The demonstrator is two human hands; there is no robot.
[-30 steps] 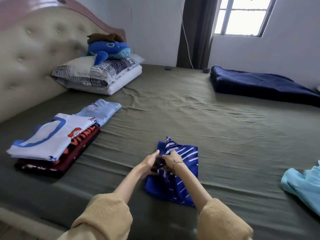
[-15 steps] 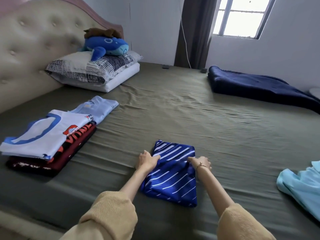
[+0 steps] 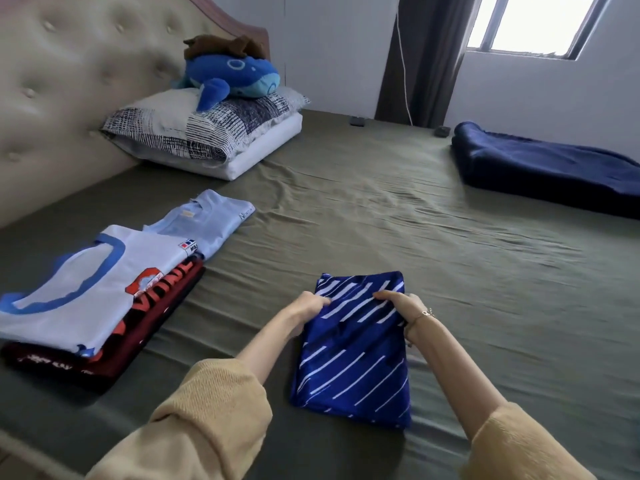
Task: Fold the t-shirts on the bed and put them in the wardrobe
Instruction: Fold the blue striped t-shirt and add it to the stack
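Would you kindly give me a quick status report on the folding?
Left hand and right hand both grip the striped blue t-shirt, folded on the bed. Folded stack waits to the left. Nothing in the way.

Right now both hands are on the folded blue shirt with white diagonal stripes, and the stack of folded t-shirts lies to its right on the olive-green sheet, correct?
Not quite. The head view shows the stack of folded t-shirts to the left of the folded blue shirt with white diagonal stripes, not its right. The rest holds: left hand and right hand both grip it on the olive-green sheet.
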